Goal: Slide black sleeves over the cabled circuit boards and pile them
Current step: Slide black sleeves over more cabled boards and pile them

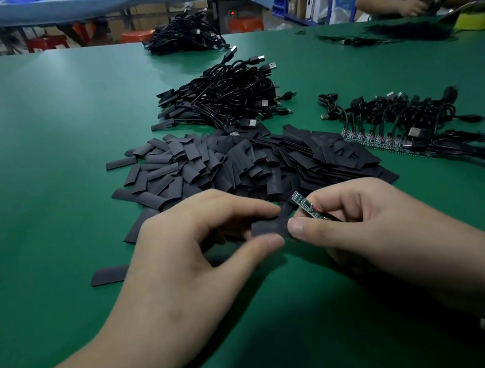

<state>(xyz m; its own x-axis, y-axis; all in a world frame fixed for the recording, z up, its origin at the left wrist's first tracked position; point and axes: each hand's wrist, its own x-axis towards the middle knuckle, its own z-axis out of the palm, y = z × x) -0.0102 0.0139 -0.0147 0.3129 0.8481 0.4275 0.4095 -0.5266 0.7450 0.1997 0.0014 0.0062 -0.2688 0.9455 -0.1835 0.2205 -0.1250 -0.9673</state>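
— Where are your hands?

— My left hand (187, 248) is nearest. Its grip is pinched, thumb and forefinger, on a flat black tube sleeve (266, 228) held just above the green counter (46, 218). My right hand (356, 228) is beside it at three o'clock, its grip clamped on a narrow green circuit board (306, 206).

— How do the two lie to each other?

— The sleeve's long axis runs from nine to three o'clock, with the end I take for its mouth toward my right. The board's long axis runs from ten to four o'clock. Its free end is up at ten, just beside that mouth and, as far as I can see, not inside. My right thumb touches the sleeve's end.

— So what does the next move need?

— I judge the board must swing onto the sleeve's line, then push in toward nine o'clock. My right hand is the nearer one to the mouth. The cable is hidden under my palm.

— And beyond?

— At twelve o'clock is the loose heap of black sleeves (230, 160). At two is a row of bare boards with black cables (387, 129). Farther off at twelve is the pile of sleeved cables (219, 97), where this one belongs.
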